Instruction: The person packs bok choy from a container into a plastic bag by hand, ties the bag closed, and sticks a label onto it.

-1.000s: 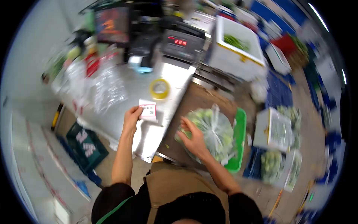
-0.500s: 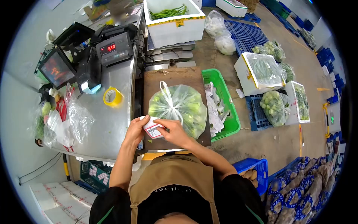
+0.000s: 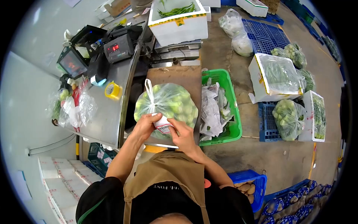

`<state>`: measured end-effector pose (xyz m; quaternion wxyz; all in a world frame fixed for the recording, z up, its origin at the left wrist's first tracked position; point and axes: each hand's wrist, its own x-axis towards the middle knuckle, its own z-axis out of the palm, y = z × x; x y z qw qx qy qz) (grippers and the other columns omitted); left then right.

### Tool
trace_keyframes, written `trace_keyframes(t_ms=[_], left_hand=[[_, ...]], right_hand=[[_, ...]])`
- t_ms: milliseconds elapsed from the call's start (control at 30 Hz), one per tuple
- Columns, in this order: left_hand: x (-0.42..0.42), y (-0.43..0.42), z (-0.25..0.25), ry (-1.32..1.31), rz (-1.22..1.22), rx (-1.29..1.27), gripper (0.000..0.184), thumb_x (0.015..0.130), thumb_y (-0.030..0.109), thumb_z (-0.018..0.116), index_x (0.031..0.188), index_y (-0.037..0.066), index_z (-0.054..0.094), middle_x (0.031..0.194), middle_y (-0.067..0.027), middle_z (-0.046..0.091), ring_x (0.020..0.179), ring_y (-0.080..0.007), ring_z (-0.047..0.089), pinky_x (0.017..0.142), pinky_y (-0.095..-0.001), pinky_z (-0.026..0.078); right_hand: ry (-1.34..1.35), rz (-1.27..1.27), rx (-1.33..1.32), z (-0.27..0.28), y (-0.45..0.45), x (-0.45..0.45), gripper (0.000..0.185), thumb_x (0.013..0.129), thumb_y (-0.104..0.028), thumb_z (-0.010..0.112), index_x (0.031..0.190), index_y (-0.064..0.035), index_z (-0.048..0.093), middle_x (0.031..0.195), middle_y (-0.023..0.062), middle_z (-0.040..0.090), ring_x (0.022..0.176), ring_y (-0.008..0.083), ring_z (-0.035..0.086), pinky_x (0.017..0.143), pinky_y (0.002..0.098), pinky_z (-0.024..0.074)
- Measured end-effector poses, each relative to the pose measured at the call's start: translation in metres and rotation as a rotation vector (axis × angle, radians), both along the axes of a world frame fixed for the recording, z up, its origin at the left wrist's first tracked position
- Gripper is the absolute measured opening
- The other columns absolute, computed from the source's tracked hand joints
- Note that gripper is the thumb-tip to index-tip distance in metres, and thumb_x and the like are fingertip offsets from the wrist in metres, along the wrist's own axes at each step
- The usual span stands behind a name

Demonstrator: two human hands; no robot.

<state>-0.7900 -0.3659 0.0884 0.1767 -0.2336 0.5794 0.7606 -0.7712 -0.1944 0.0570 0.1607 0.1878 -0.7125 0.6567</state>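
Note:
A white label with a red border and barcode is held between both hands, over the near side of a clear bag of green vegetables. My left hand pinches the label's left edge, below the bag's twisted neck and white loop. My right hand has its fingers closed on the label's right side. The bag rests on a brown scale platform. Whether the label touches the bag is hard to make out.
A steel counter at the left bears yellow tape, a scale display and plastic bags. Right of the platform stands a green crate with paper. A white foam box is behind; a blue crate sits low right.
Since a second ago the label has moved from over the counter to the bag, and my right hand has taken hold of it too. The view has swung round.

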Motion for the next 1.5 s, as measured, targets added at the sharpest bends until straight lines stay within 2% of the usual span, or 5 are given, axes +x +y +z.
trace_keyframes(t_ms=[333,500,967,1267,1500], left_hand=[[0.012,0.012,-0.016,-0.038,0.204,0.026,0.024,0.092,0.02,0.056,0.1,-0.002,0.058,0.093,-0.0113,0.063,0.084,-0.0212,0.062,0.078,-0.0372,0.049],[0.018,-0.011,-0.035,-0.106,0.413,0.123,0.026,0.093,0.02,0.054,0.106,-0.004,0.056,0.099,-0.0122,0.063,0.088,-0.0232,0.062,0.083,-0.0389,0.049],[0.021,-0.007,-0.029,-0.107,0.394,0.015,0.028,0.092,0.019,0.056,0.104,-0.006,0.057,0.097,-0.0141,0.064,0.087,-0.0226,0.064,0.079,-0.0368,0.052],[0.017,-0.008,-0.05,-0.143,0.492,0.037,0.029,0.091,0.023,0.059,0.105,-0.003,0.057,0.094,-0.0116,0.064,0.083,-0.0221,0.064,0.071,-0.0397,0.054],[0.02,-0.036,-0.046,-0.04,0.605,-0.009,0.025,0.091,0.013,0.055,0.108,-0.005,0.056,0.099,-0.013,0.064,0.086,-0.0233,0.064,0.074,-0.0366,0.053]], right_hand=[[-0.011,0.067,-0.095,-0.009,0.019,-0.001,0.015,0.074,0.007,0.066,0.088,0.0006,0.065,0.082,0.0113,0.065,0.073,0.0258,0.06,0.066,0.0341,0.0468],[0.074,0.004,-0.046,-0.011,0.025,-0.012,0.016,0.075,0.005,0.066,0.091,0.0028,0.064,0.11,0.0147,0.057,0.093,0.0261,0.059,0.078,0.0335,0.0489],[-0.232,0.308,-0.102,-0.031,-0.009,-0.027,0.018,0.077,0.002,0.063,0.095,0.0049,0.062,0.096,0.0121,0.061,0.082,0.0204,0.061,0.073,0.0294,0.0477],[0.153,0.17,0.028,-0.026,-0.018,-0.024,0.008,0.079,0.007,0.058,0.085,0.0037,0.055,0.107,0.0204,0.055,0.099,0.039,0.052,0.086,0.0437,0.0425],[-0.323,0.081,-0.535,0.001,0.011,-0.066,0.009,0.09,0.003,0.049,0.099,0.0007,0.05,0.092,0.0078,0.059,0.087,0.0154,0.055,0.079,0.0282,0.0454]])
